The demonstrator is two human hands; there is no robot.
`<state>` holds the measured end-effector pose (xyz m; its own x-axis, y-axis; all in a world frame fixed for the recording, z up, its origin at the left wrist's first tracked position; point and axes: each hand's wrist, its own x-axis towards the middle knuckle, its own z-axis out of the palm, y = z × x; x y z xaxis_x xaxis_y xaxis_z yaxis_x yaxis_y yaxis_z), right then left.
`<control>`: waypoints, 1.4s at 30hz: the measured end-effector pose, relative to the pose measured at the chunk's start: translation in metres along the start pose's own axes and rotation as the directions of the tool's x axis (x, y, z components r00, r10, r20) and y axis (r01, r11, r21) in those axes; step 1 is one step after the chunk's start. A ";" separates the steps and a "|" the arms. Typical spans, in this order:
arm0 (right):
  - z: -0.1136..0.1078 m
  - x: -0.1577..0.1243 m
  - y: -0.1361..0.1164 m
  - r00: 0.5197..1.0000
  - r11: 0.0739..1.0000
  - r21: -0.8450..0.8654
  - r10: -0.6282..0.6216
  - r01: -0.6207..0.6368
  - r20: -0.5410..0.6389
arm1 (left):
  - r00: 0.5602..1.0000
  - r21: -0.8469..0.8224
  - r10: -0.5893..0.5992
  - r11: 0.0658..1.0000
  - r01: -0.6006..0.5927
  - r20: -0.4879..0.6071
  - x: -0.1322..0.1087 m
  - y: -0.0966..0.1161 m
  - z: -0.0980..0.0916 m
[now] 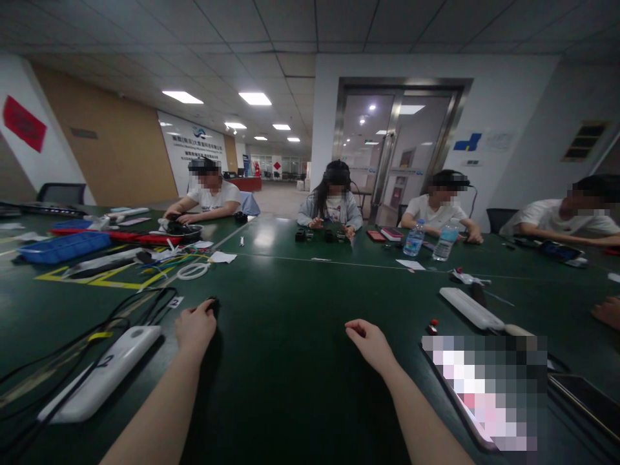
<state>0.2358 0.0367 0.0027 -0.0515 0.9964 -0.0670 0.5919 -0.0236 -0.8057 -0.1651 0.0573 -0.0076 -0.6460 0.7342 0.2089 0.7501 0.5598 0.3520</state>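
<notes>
My left hand [196,328] rests low over the dark green table, its fingers closed on a small black object [214,303] whose kind I cannot make out. Just left of that hand lies a white power strip [109,374] marked "2", with black cables [116,316] running over and behind it. My right hand [371,345] is above the table to the right, thumb and fingers drawn together, with nothing visible in them. Nearest to it on the right are a pixelated tablet or phone [477,394] and a small red-topped item [433,327].
Farther right lie another white power strip [472,310] and a dark phone [588,400]. Two water bottles [413,239] stand across the table. A blue tray [65,248], wires and a white cable coil [192,270] lie at left. Several people sit around the table.
</notes>
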 end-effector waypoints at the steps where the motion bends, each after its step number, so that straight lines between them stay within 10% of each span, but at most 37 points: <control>1: 0.000 0.000 0.000 1.000 1.000 -0.003 0.000 0.000 0.005 | 1.000 0.004 0.003 1.000 -0.004 0.005 0.000 0.000 0.001; 42: 0.000 -0.003 -0.004 0.999 0.999 -0.046 -0.022 0.023 0.038 | 1.000 -0.164 0.001 0.986 0.001 0.008 -0.002 0.003 0.002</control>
<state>0.2341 0.0340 0.0061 -0.0945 0.9929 -0.0716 0.6268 0.0035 -0.7792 -0.1616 0.0584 -0.0084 -0.6443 0.7377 0.2017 0.7164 0.4898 0.4969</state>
